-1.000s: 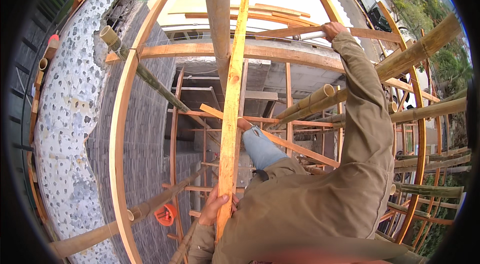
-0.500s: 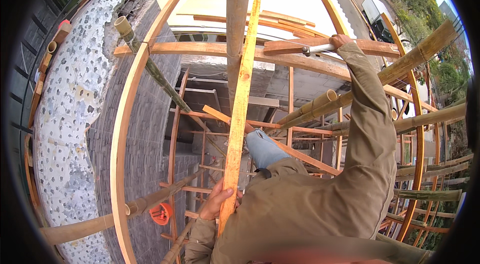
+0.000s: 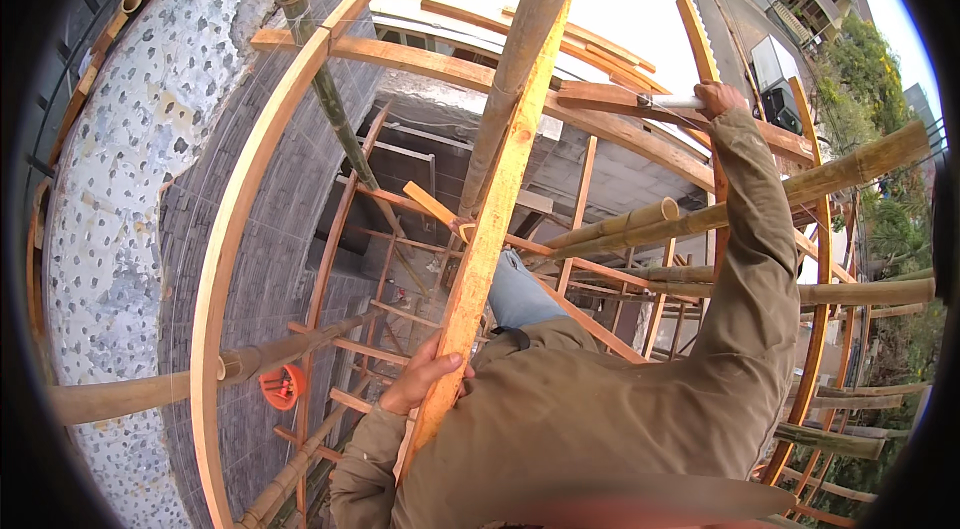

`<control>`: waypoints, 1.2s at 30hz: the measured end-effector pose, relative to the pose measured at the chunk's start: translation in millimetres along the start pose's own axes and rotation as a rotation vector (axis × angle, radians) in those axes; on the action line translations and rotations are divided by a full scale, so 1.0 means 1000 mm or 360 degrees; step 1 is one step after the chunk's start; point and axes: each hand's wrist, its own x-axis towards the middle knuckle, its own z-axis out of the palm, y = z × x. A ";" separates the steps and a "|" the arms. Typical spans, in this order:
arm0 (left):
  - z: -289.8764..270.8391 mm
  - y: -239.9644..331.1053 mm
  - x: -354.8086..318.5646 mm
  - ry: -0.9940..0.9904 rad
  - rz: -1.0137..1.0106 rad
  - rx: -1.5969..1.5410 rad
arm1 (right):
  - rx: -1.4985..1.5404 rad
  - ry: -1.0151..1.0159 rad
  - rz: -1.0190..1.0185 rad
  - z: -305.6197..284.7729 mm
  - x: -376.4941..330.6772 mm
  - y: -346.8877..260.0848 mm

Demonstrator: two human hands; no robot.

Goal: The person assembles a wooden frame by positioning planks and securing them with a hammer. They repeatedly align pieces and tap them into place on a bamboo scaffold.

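Note:
My left hand [image 3: 432, 379] is closed round the lower part of a long wooden plank [image 3: 487, 234], its thumb across the plank's face. The plank slopes up and away, its top against an upright bamboo pole [image 3: 530, 34]. With my right arm stretched out to the far right, my right hand [image 3: 720, 99] is closed on the pale shaft of a hammer [image 3: 675, 102]. The hammer lies across a short wooden beam [image 3: 610, 97], and its head is small and hard to make out. A jeans-covered leg [image 3: 520, 291] shows below, partly behind the plank.
A curved wooden batten [image 3: 240, 194] and a cross beam [image 3: 420, 64] frame the left and far sides. Thick bamboo poles [image 3: 850, 179] cross at the right. An orange container [image 3: 282, 386] hangs low by the grey tiled wall [image 3: 270, 259]. Open framing drops away below.
The view has shifted and tilted. The plank now leans further right at its top, overlapping the bamboo pole. Both hands keep their grips; the hammer shows at a slightly different angle.

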 end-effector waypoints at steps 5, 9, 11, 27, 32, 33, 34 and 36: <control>0.002 0.001 0.000 -0.0024 0.0035 -0.0014 | 0.0145 -0.0145 0.0296 0.004 0.009 0.007; 0.003 0.002 -0.001 -0.0003 0.0028 -0.0031 | 0.0051 -0.0133 0.0235 0.042 0.017 0.004; 0.004 0.003 -0.003 -0.0007 0.0096 0.0004 | 0.0112 0.0045 0.0204 0.062 0.022 0.004; 0.005 0.003 -0.003 -0.0017 0.0070 -0.0062 | 0.0327 -0.0356 0.0386 0.112 0.041 0.017; 0.006 0.004 -0.002 -0.0026 0.0058 -0.0066 | 0.0321 -0.0323 0.0404 0.112 0.039 0.015; 0.006 0.004 -0.002 -0.0026 0.0048 -0.0060 | 0.0325 -0.0323 0.0411 0.112 0.039 0.014; 0.006 0.005 -0.003 -0.0034 0.0039 -0.0061 | 0.0331 -0.0320 0.0410 0.111 0.039 0.014; 0.006 0.006 -0.003 -0.0039 0.0024 -0.0070 | 0.0332 -0.0317 0.0423 0.110 0.039 0.012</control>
